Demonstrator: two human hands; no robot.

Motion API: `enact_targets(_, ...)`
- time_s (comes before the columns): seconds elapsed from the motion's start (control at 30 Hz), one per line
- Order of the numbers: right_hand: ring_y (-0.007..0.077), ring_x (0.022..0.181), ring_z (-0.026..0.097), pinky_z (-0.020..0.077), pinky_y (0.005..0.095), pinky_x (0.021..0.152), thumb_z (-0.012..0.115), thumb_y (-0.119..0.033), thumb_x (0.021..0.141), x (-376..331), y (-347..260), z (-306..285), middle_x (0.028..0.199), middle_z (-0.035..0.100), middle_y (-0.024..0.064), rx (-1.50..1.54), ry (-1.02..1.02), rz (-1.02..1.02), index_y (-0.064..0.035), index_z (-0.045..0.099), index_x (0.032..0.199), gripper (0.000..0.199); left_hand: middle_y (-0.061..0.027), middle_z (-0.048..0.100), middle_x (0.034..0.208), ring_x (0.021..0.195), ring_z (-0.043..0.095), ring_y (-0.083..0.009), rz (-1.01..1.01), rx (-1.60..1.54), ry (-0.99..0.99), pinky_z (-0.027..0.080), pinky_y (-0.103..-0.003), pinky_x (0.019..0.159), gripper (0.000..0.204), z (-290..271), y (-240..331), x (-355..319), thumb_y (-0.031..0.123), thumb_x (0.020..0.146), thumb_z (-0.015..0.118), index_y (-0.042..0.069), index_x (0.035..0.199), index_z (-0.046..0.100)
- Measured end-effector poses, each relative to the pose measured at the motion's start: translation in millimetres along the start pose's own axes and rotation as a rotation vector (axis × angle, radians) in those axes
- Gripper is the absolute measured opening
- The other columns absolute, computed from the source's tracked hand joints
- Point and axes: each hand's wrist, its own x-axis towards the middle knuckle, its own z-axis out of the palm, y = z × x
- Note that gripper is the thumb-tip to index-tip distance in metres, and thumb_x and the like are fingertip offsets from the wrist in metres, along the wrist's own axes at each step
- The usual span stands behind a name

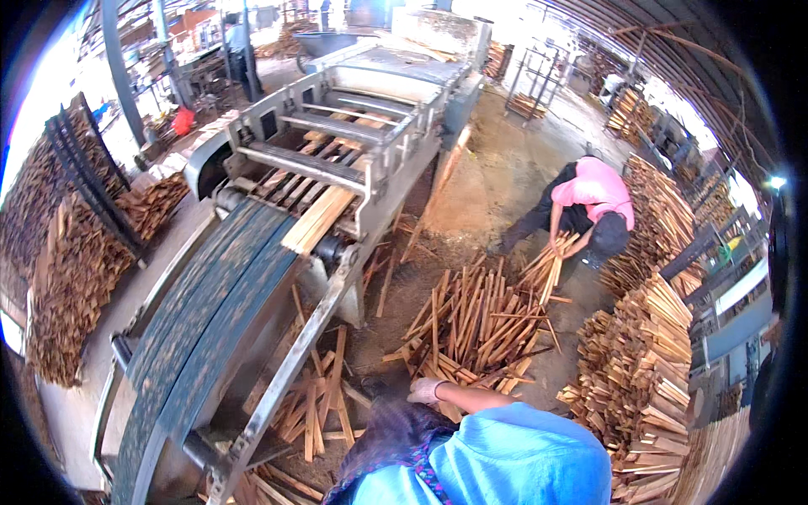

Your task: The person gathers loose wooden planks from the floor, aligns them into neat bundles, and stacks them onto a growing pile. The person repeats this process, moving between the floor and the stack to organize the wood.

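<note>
Neither of my hands is in the picture. Close in front, at the lower edge, a co-worker in a blue shirt (522, 459) bends over. That person's gloved hand (427, 390) is at the near edge of a heap of wooden strips (475, 324) on the ground; whether it holds one cannot be made out. Farther off, a co-worker in a pink shirt (593, 192) stoops with both hands at a bundle of strips (545, 268). On the left, a light board (320, 220) sticks out of a roller machine (324, 143) above a dark conveyor belt (210, 295).
Stacked strips (635, 379) line the right side. A larger stack (80, 278) stands at the left behind dark metal posts. Loose strips (320, 404) lie beside the conveyor's metal rail (290, 379). A metal rack (536, 82) stands far back on the dusty floor (497, 160).
</note>
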Motion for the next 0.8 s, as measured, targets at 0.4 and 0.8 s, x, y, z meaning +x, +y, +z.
enact_targets(0.4, 0.0400, 0.108, 0.071, 0.0560, 0.0503, 0.088, 0.050, -0.031, 0.101, -85.7, 67.6, 14.9, 0.118, 0.073, 0.0237, -0.161, 0.186, 0.147, -0.0022, 0.075, 0.112, 0.040, -0.0005, 0.057, 0.075, 0.056, 0.053, -0.0108, 0.065, 0.036, -0.024, 0.044, -0.028, 0.047, 0.037, -26.4, -7.3, 19.0, 0.026, 0.097, 0.057, 0.006, 0.128, 0.066)
enact_targets(0.8, 0.0299, 0.105, 0.072, 0.0569, 0.0463, 0.090, 0.057, -0.032, 0.099, -126.5, 114.0, 130.5, 0.116, 0.075, 0.0171, -0.293, -0.334, 0.261, -0.0060, 0.076, 0.117, 0.037, 0.0016, 0.052, 0.068, 0.054, 0.050, -0.0093, -0.011, -0.278, 0.210, 0.041, -0.028, 0.047, 0.028, -156.4, -149.1, -26.6, 0.027, 0.098, 0.056, 0.007, 0.114, 0.068)
